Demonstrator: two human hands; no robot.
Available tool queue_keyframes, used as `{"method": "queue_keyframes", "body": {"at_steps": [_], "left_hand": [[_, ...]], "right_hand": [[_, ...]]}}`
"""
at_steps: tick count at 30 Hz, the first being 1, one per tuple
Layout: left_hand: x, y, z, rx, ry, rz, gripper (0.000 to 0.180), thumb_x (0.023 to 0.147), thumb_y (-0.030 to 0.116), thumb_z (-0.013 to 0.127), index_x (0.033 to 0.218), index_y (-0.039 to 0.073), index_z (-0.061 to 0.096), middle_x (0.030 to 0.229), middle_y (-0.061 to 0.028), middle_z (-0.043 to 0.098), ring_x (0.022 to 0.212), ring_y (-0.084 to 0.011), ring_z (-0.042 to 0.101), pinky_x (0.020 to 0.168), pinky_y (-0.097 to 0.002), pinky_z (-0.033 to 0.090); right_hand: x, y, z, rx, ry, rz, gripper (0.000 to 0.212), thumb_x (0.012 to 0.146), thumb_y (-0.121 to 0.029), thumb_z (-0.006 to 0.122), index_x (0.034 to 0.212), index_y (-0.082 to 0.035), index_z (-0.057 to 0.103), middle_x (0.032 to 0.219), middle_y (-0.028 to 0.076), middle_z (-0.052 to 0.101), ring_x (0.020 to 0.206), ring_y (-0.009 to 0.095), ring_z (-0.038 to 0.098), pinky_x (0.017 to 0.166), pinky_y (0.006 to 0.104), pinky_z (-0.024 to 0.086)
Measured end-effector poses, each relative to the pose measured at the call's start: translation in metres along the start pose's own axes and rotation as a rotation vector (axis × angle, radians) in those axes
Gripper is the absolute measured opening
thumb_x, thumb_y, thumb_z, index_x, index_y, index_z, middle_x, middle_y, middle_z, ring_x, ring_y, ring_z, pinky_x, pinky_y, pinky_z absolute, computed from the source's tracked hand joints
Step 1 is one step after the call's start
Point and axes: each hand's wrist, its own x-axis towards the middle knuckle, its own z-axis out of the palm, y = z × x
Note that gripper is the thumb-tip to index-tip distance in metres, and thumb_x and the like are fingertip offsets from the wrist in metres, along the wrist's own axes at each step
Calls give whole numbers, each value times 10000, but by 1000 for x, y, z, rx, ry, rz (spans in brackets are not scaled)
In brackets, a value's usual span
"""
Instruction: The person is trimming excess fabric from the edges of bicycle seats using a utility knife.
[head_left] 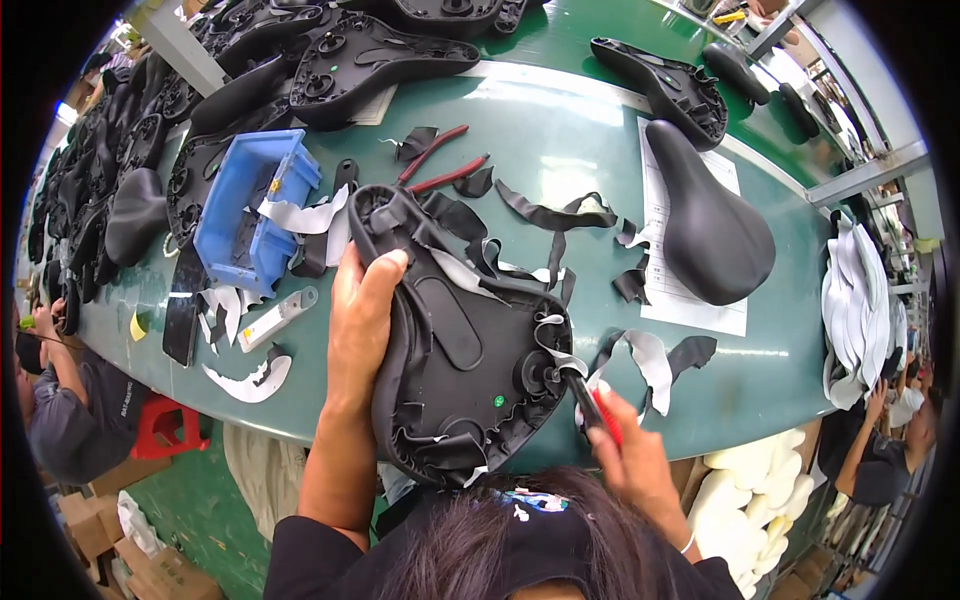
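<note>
The left hand (362,310) was closed on the left edge of the saddle (495,340), with the thumb laid over the rim and the fingers going underneath, out of view. Its forearm came from below and stood nearly upright. The right hand (630,440), a little blurred, was wrapped around the red handles of the pliers (606,416); its forearm slanted up and to the left, with a white band (688,543) at the wrist. So the hands were apart, one on each side of the saddle. The jaws of the pliers were at the lower right rim, close to a pale strip of the cover, but I cannot tell if they were biting it.

The saddle was over the near edge of the counter (770,375), its underside facing up, the narrow nose pointing away and the wide end toward the person. It was black and hollow, with a long oval shape in the middle, round posts near the wide end and a small green dot. Along the rim the cover was wrinkled, and in places its pale back showed.

Around it lay black and white scraps (555,212), a blue bin (228,198) and a second red-handled tool (432,153). At right, another saddle (705,215) rested top side up on paper (722,312).
</note>
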Motion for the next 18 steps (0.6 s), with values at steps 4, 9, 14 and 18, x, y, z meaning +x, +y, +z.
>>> {"method": "queue_keyframes", "body": {"at_steps": [4,9,14,18], "left_hand": [[-18,-3,-3,-195,-48,5,449,864,176,502,1261,-28,464,1090,-93,564,915,-137,563,855,-262,459],[-23,-31,-42,20,137,170,439,858,158,544,1248,-27,461,1138,-99,528,1029,-157,515,908,-300,432],[-35,-7,-26,1360,361,785,544,744,170,710,1225,57,483,1080,-143,520,1075,-249,506,938,-379,375],[-18,7,37,1339,-436,748,368,701,248,737,993,70,602,982,-100,608,940,-240,549,730,-367,374]], "right_hand": [[63,-6,3,57,331,-270,563,839,-44,634,1356,-54,411,959,141,677,635,141,606,589,293,487],[115,-19,1,349,273,-146,520,806,-36,632,1289,-27,438,979,99,614,698,177,599,659,292,497],[109,-13,-16,480,261,47,442,814,-65,628,1229,-32,479,838,7,520,655,62,493,610,215,449],[106,-58,-7,403,-40,-223,530,794,-48,685,1272,-4,462,1091,115,590,900,165,610,810,289,489]]}}
